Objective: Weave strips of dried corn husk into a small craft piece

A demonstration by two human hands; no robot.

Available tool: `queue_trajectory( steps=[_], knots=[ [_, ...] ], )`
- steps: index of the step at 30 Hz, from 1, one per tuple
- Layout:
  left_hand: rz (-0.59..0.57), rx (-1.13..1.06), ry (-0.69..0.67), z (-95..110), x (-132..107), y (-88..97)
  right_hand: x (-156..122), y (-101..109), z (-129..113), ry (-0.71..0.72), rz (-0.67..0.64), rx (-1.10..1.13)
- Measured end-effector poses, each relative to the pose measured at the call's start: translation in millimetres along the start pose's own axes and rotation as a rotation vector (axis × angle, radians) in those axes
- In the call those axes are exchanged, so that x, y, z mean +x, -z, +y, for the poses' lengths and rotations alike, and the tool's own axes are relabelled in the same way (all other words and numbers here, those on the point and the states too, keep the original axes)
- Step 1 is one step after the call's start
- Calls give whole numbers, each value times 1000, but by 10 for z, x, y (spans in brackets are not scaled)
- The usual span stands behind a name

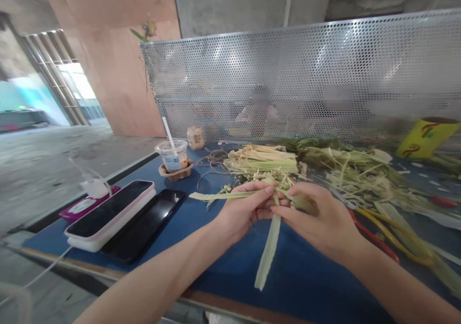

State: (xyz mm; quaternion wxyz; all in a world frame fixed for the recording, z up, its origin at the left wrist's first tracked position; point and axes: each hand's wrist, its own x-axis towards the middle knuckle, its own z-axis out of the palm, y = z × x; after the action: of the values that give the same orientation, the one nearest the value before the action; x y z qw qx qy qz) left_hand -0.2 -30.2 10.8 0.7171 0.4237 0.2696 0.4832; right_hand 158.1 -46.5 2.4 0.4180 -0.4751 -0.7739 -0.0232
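Note:
Pale green strips of what looks like corn husk (268, 254) cross between my two hands above the blue table. One strip hangs down toward the front edge, and another sticks out to the left. My left hand (248, 209) pinches the strips with thumb and fingers where they meet. From the other side, my right hand (319, 216) closes its thumb and fingers on the same crossing. Fingers partly hide the crossing itself. Just behind the hands lie a bundle of cut husk strips (261, 160) and small greenish scraps.
Loose husks (356, 170) spread across the right side, near yellow-handled (392, 230) and red-handled tools. On the left are a pink-edged phone (113, 209), a black phone (147, 225), a purple power strip (88, 206) and a plastic cup with straw (172, 153). A perforated metal screen (230, 69) stands behind.

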Motion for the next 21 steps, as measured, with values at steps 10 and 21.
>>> queue_trajectory(
  steps=[10,21],
  knots=[
    [43,42,-150,-33,6,24,8,53,52,357,93,216],
    [175,495,-339,-22,18,6,104,61,-56,-478,-104,648]
  ],
)
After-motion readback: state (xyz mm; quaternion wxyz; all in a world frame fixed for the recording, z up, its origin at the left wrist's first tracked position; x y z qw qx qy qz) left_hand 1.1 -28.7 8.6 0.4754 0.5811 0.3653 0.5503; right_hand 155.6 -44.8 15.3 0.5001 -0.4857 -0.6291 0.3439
